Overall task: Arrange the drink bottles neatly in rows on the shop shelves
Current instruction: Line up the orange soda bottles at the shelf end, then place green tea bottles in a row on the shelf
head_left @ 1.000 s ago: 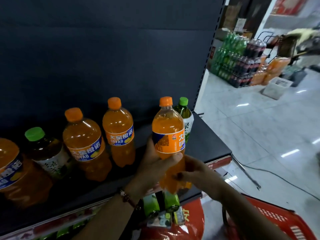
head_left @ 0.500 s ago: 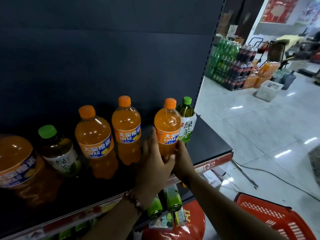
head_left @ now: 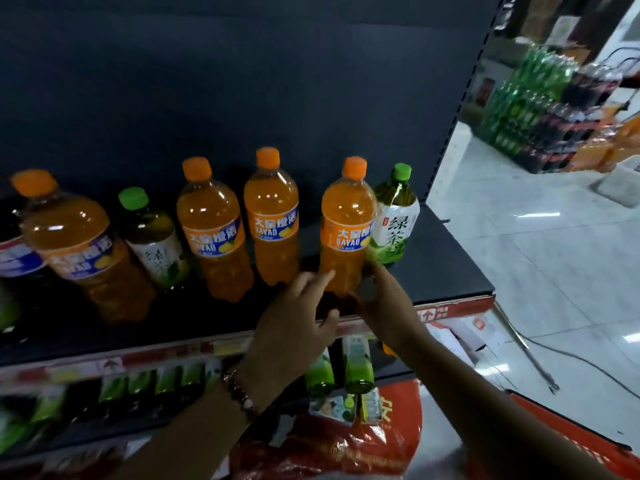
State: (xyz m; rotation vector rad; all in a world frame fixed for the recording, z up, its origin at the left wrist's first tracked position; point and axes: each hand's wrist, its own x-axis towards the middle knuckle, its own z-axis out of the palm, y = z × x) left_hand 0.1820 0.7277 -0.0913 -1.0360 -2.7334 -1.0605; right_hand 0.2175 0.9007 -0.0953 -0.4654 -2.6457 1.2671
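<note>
Both hands meet at the base of one orange soda bottle [head_left: 346, 226] standing upright near the right end of the dark shelf [head_left: 450, 271]. The left hand [head_left: 294, 327], a beaded bracelet [head_left: 239, 393] on its wrist, has fingers spread loosely with the fingertips at the bottle's lower left side; whether they press it cannot be told. The right hand [head_left: 384, 299] cups the lower right side, its grip partly hidden. Just beside this bottle, toward the shelf's right edge and touching it, stands a green tea bottle [head_left: 396, 223]. Toward the left end stand two more orange bottles [head_left: 273, 220], then a second green tea bottle [head_left: 152, 237], then another orange bottle [head_left: 76, 244]. A red basket [head_left: 581, 441] sits on the floor below the shelf's right corner.
</note>
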